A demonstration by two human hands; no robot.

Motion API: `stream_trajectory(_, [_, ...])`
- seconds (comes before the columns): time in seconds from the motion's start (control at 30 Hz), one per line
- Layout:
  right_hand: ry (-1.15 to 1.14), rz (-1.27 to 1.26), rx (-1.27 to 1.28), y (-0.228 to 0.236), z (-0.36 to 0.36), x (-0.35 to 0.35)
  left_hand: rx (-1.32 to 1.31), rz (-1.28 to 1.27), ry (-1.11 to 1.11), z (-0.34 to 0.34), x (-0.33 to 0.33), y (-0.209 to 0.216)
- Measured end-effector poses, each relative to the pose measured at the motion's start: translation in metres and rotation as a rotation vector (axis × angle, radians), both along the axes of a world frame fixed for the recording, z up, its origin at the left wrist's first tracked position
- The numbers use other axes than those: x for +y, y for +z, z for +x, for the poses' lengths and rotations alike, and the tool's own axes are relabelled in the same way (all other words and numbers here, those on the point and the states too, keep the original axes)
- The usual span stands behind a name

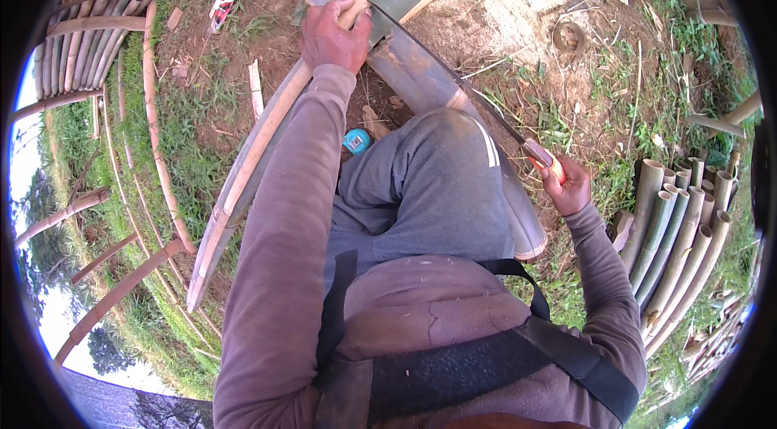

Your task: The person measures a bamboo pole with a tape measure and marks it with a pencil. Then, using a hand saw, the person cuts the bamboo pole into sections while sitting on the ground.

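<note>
My left hand (335, 36) is closed around a long bamboo pole (257, 155) with a pale cut edge, which slants from the lower left up to the top of the view. Its far part shows a green outer face. In my right hand (571, 186) is the orange and dark handle of a handsaw (453, 75). The narrow blade reaches up and left to the pole, just beside my left hand; how deep it sits in the bamboo I cannot tell. Beneath them lies a thick grey bamboo trunk (417, 73), with my bent knee over it.
A small round turquoise case (356, 141) lies by my leg. Cut bamboo lengths (676, 235) stand bundled at the right. A bamboo rack (101, 24) holds many poles at the far left. Pale sawdust (506, 0), a brown ring (569, 38) and offcuts lie on the dirt ahead.
</note>
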State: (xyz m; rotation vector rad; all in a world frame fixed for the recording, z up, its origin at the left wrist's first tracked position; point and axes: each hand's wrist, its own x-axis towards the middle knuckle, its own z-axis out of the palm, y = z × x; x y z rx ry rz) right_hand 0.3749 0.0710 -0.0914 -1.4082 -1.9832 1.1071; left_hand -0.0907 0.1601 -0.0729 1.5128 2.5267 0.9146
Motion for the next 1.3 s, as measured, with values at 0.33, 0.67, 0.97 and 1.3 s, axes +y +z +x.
stream_trajectory(0.33, [-0.045,0.051,-0.001,-0.033,0.002,-0.011,-0.005,0.031,-0.016,-0.002,-0.001,-0.004])
stream_trajectory(0.67, [-0.029,0.073,-0.054,-0.042,-0.008,-0.018,-0.003,-0.019,-0.002,0.002,0.000,0.003])
stream_trajectory(0.97, [-0.115,-0.043,0.015,-0.010,0.009,-0.036,0.197,-0.047,-0.070,-0.006,-0.012,0.001])
stream_trajectory(1.3, [-0.428,-0.081,0.329,0.027,0.043,-0.092,0.229,-0.642,-0.188,-0.043,-0.213,0.067])
